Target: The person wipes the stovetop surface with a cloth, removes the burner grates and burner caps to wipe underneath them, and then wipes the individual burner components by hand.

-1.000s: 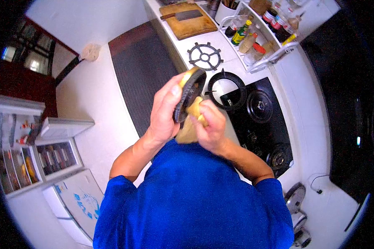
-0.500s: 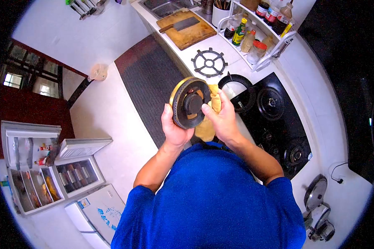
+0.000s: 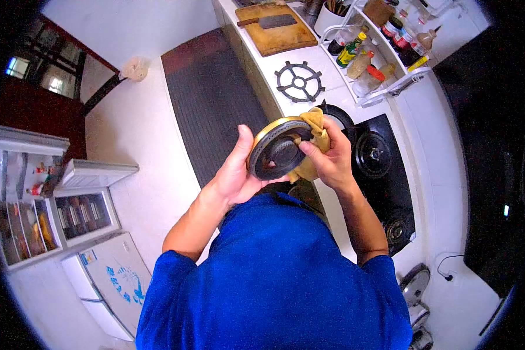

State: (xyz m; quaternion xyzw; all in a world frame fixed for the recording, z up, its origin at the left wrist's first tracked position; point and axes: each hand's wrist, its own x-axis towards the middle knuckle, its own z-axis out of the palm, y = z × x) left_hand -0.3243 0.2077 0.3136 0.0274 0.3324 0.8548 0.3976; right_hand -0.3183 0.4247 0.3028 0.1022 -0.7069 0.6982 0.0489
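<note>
A round black burner part (image 3: 283,150) with a brass-coloured rim is held up in front of the blue shirt. My left hand (image 3: 236,169) supports it from the left and below, its thumb raised off the rim. On the right side, my right hand (image 3: 331,154) pinches a yellow cloth (image 3: 314,122) against the rim, thumb over the part's face. Some of the cloth hangs below, behind the part. Beyond my hands, a black pan support (image 3: 299,81) lies on the white counter, and a black ring (image 3: 339,116) sits partly hidden behind my right hand.
The black gas hob (image 3: 385,181) is at the right. A cutting board (image 3: 277,38) with a cleaver (image 3: 268,22) lies at the counter's far end, beside a white rack (image 3: 361,87) of bottles. An open fridge (image 3: 90,181) stands at the left; lids hang lower right.
The burner part has tilted and turned in my hands. My left thumb has come off its rim. The cloth has moved up along the right edge with my right hand. The view has shifted.
</note>
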